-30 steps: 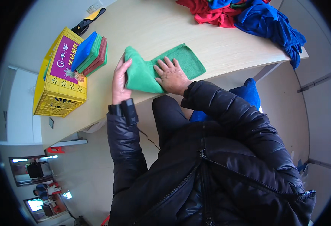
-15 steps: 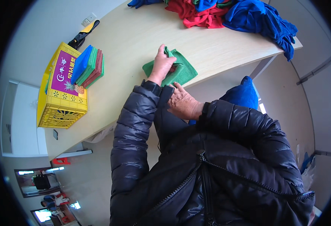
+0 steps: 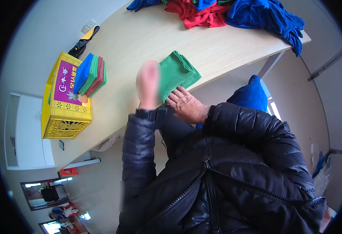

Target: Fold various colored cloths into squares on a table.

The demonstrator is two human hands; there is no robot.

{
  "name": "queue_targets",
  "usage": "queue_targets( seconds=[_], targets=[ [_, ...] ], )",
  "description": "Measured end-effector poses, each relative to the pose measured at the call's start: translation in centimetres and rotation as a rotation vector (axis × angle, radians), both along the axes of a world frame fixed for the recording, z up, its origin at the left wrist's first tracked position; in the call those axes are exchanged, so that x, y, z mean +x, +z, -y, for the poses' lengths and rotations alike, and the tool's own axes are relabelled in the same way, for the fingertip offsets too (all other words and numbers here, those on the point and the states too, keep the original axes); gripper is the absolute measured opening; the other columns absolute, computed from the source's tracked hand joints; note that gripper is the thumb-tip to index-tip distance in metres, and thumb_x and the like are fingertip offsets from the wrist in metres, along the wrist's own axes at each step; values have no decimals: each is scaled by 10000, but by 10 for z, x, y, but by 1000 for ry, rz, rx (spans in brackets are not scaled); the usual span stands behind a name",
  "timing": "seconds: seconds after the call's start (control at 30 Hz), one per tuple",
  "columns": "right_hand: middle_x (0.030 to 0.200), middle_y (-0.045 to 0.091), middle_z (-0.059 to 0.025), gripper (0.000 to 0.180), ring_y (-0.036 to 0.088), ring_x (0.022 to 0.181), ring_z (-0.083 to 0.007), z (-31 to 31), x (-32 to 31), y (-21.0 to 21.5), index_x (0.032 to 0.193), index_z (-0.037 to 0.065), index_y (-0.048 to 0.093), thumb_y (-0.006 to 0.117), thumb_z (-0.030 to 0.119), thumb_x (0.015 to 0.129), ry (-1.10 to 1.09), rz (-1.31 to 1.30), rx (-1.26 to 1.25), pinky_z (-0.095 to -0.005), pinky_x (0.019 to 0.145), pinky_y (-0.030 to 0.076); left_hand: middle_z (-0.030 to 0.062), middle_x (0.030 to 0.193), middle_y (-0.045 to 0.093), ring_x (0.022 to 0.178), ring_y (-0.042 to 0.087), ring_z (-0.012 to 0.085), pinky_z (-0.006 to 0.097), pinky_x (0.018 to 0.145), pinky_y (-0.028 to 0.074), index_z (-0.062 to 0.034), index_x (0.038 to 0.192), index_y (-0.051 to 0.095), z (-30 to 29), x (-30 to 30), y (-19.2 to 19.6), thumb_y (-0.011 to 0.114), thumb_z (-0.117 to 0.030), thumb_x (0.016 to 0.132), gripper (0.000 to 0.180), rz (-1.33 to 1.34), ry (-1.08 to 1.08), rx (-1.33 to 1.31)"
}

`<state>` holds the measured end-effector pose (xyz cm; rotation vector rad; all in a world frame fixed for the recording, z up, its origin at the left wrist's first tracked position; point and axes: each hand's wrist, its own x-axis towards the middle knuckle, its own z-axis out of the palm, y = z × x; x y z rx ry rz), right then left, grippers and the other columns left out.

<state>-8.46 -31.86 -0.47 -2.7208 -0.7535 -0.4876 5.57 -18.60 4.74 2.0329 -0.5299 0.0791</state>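
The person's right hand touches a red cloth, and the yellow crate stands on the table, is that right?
Not quite: the cloth that the right hand touches is green, not red, as the head view shows. The yellow crate does stand on the table.

Left forearm (image 3: 139,146) nearly upright, dark quilted sleeve to the wrist. Left grip (image 3: 149,84) blurred; finger pose unreadable. Right elbow bent, right forearm (image 3: 249,121) angled inward across the body. Right grip (image 3: 188,106) palm down, fingers (image 3: 177,97) extended toward upper left.

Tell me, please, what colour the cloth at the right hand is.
The cloth is green, best seen in the head view.
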Motion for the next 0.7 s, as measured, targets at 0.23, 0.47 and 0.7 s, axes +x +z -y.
queue_targets(
  seconds=[0.23, 0.47, 0.7],
  targets=[
    [1416, 512, -157, 681, 408, 1389, -326, 2, -1, 9, 1387, 8, 518, 706, 336, 821, 18, -182, -141, -517, 1214, 225, 162, 1479, 483, 1382, 424, 337, 417, 1148, 336, -53, 1405, 537, -32, -42, -46, 452, -290, 1063, 424, 258, -100, 305],
    [1371, 535, -203, 613, 465, 1340, -367, 13, 2, 67, 1385, -3, 515, 653, 287, 864, 190, -629, -72, -513, 1167, 300, 155, 1584, 354, 1499, 262, 319, 450, 1216, 217, -104, 1478, 477, -40, -35, -56, 434, -398, 1048, 523, 268, -153, 457],
    [1505, 461, -175, 550, 402, 1410, -384, 11, 57, 43, 1437, 69, 497, 511, 395, 993, -96, -117, 344, -513, 1157, 311, 163, 1540, 410, 1467, 315, 334, 509, 1194, 254, -100, 1480, 454, -30, -50, -43, 562, -421, 972, 611, 384, -132, 725]
  ],
)
